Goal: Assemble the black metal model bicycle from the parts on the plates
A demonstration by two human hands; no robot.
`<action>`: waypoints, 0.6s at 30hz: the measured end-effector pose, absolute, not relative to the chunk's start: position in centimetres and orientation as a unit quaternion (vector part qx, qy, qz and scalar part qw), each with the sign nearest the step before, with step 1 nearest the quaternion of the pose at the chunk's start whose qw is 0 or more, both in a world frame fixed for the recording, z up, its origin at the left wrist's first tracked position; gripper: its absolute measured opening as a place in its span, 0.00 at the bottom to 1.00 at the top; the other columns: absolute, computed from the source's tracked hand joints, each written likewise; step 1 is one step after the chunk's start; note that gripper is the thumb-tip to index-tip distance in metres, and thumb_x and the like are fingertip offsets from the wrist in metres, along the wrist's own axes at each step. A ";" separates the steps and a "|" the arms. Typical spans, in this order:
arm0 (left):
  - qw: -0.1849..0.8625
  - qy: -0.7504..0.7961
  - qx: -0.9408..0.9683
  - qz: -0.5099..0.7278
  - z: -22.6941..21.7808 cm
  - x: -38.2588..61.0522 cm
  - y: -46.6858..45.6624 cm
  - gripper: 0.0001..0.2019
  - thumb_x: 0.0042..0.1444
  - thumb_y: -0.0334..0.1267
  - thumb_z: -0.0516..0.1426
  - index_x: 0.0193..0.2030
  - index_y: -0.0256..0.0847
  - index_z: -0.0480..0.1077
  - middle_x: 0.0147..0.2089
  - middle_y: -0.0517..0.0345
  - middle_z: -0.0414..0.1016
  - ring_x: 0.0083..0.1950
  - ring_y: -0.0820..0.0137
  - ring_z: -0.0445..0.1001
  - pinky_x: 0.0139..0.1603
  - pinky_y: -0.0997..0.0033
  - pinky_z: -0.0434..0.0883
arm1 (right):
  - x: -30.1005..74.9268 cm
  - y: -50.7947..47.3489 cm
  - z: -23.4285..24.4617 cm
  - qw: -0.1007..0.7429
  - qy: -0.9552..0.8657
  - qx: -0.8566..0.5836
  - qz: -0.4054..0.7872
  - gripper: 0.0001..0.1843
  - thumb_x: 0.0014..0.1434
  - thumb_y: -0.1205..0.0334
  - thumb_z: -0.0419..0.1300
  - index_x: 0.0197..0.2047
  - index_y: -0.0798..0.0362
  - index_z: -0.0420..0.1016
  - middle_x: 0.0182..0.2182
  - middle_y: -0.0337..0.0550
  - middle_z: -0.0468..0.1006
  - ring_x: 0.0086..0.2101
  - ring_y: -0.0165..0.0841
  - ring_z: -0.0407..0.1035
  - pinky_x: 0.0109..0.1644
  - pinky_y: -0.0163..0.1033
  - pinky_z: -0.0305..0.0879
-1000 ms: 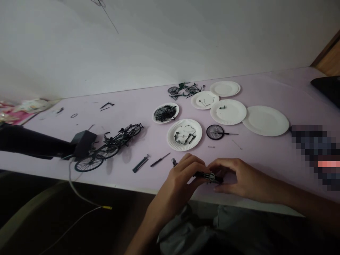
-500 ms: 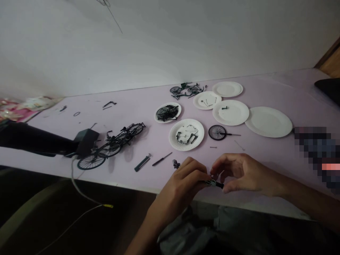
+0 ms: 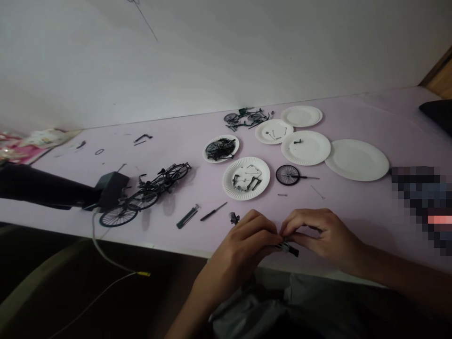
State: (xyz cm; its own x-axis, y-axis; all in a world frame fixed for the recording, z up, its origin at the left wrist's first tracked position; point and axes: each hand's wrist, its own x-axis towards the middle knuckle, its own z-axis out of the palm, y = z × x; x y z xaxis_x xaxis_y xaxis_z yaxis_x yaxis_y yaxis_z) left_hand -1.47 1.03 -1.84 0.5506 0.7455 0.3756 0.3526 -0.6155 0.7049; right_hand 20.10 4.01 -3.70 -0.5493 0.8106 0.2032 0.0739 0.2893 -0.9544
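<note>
My left hand and my right hand meet at the near edge of the pale purple table. Both pinch a small dark model part with a silvery bit, held between their fingertips. Just beyond my left hand lies a tiny dark piece. A paper plate with small dark parts sits right behind my hands, and a loose spoked wheel lies beside it.
A dark model bicycle stands at the left by a black box with a cable. Two slim tools lie near the front edge. Several more paper plates and another small bicycle sit further back.
My right hand's fingers have closed down onto the small part and both hands shifted slightly towards the table edge.
</note>
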 end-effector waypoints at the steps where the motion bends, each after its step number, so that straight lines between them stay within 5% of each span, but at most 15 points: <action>1: 0.290 0.331 0.831 0.340 -1.8 -1.4 1.0 0.08 0.62 0.23 0.57 0.45 0.39 0.70 0.43 0.52 0.72 0.45 0.69 0.68 0.44 0.69 0.69 | 20.1 4.0 -3.7 0.361 -0.721 -0.311 0.504 0.02 0.60 0.67 0.65 0.35 0.52 0.78 0.32 0.39 0.81 0.34 0.30 0.76 0.40 0.33 0.72; 7: 0.279 0.334 0.832 0.345 -2.1 -1.4 0.9 0.07 0.63 0.25 0.57 0.45 0.39 0.70 0.43 0.51 0.72 0.47 0.66 0.70 0.44 0.67 0.70 | 20.2 3.7 -3.8 0.364 -0.739 -0.302 0.480 0.02 0.59 0.68 0.66 0.35 0.52 0.77 0.32 0.40 0.80 0.33 0.31 0.76 0.39 0.35 0.72; 18: 0.273 0.326 0.835 0.349 -2.5 -1.6 0.8 0.10 0.60 0.22 0.59 0.45 0.38 0.69 0.43 0.55 0.72 0.50 0.69 0.70 0.63 0.58 0.67 | 20.0 3.9 -3.7 0.377 -0.746 -0.273 0.476 0.03 0.60 0.69 0.65 0.36 0.53 0.77 0.34 0.40 0.80 0.35 0.29 0.76 0.41 0.33 0.72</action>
